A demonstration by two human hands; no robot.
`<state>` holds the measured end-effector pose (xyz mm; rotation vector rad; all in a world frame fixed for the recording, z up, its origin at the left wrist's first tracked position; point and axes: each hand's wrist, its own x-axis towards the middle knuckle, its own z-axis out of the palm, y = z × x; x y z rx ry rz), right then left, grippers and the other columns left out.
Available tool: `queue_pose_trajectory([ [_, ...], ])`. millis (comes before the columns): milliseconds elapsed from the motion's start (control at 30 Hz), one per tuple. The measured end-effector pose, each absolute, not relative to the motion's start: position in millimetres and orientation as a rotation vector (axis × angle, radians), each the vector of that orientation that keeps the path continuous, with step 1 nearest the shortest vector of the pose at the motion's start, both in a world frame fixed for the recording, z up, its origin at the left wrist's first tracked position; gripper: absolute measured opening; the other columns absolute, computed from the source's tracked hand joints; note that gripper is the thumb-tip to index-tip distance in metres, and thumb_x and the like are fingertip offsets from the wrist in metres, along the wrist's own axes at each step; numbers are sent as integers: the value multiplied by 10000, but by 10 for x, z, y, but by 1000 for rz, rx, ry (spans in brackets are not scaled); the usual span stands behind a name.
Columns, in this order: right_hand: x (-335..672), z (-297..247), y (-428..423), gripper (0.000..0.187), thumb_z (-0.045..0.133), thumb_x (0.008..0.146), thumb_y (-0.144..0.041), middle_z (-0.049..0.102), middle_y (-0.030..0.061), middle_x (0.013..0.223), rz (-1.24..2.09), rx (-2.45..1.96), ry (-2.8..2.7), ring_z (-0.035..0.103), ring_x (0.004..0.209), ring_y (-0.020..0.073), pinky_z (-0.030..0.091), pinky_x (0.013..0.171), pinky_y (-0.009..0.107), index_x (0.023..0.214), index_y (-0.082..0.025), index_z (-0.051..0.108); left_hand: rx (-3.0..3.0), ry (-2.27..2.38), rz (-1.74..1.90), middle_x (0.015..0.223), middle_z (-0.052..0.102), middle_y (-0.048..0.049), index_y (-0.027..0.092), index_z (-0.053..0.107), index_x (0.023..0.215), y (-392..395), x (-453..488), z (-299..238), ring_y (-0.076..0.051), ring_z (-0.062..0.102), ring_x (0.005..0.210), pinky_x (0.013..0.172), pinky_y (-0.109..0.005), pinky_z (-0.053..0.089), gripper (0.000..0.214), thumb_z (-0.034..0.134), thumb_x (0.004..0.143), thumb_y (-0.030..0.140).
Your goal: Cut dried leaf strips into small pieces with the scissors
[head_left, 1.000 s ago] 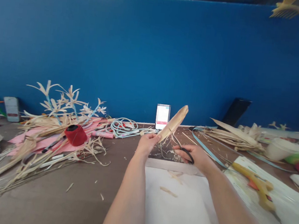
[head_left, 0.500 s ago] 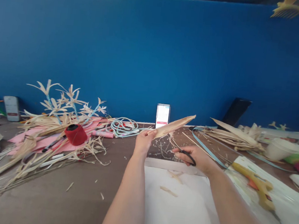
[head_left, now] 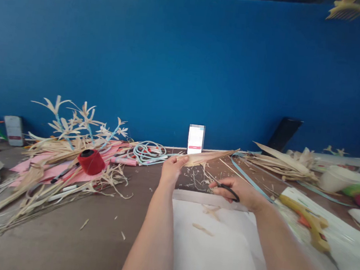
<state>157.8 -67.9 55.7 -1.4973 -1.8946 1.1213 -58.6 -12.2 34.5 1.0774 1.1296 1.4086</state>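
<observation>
My left hand (head_left: 173, 167) pinches one end of a dried corn husk (head_left: 211, 157), a long pale leaf whose pointed tip reaches out to the right. Black-handled scissors (head_left: 228, 191) are in my right hand (head_left: 237, 191), their blades pointing left and up, just below the husk. Whether the blades touch the husk cannot be made out. Under both forearms lies a white sheet (head_left: 208, 255) with pink writing, and small husk scraps (head_left: 203, 229) rest on it.
On the left are husk flowers (head_left: 67, 126), a red thread spool (head_left: 91, 162), pink paper and husk strips. A coiled pale-blue cord (head_left: 150, 153) and a lit phone (head_left: 196, 139) stand by the blue wall. At right lie a yellow glue gun (head_left: 307, 219) and a husk pile (head_left: 280, 164).
The husk's tip has dropped, so the leaf lies flatter. A further scrap now rests on the white sheet's upper part. My right hand with the scissors has shifted slightly right.
</observation>
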Motion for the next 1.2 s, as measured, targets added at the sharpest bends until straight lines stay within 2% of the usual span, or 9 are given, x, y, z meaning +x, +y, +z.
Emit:
queue_pose_trajectory([
  [300, 1636, 499, -651, 430, 636, 643, -496, 478, -32, 467, 1164, -1491, -1801, 393, 445, 98, 294, 472, 243, 924, -175, 685, 1214, 1217, 1279, 492, 423, 47, 148, 595, 658, -154, -616, 361, -58, 340, 451, 453, -192, 258, 271, 660, 605, 406],
  [500, 1638, 508, -647, 461, 618, 667, -502, 505, -29, 500, 1162, -1473, -1756, 421, 477, 105, 314, 511, 254, 973, -159, 662, 1351, 1148, 986, 526, 480, 33, 144, 596, 625, -179, -601, 311, -59, 372, 459, 459, -189, 274, 238, 689, 562, 354],
  [700, 1535, 509, -646, 432, 619, 665, -496, 525, -24, 509, 1203, -1442, -1704, 450, 495, 113, 341, 514, 254, 939, -165, 671, 1326, 1108, 871, 533, 510, 25, 155, 557, 640, -217, -516, 322, -62, 396, 440, 430, -189, 309, 212, 683, 568, 309],
  [833, 1448, 450, -617, 489, 630, 657, -495, 536, -13, 515, 1194, -1410, -1632, 462, 493, 111, 358, 509, 249, 975, -124, 656, 1266, 1086, 923, 502, 483, 36, 158, 524, 633, -244, -455, 366, -58, 406, 418, 418, -186, 346, 187, 666, 589, 271],
  [1200, 1360, 416, -613, 469, 626, 683, -482, 550, -2, 551, 1175, -1392, -1680, 482, 539, 117, 387, 537, 243, 990, -128, 646, 1014, 1123, 1280, 584, 553, 4, 137, 537, 695, -187, -327, 375, -106, 565, 511, 489, -230, 489, 116, 617, 619, 176],
])
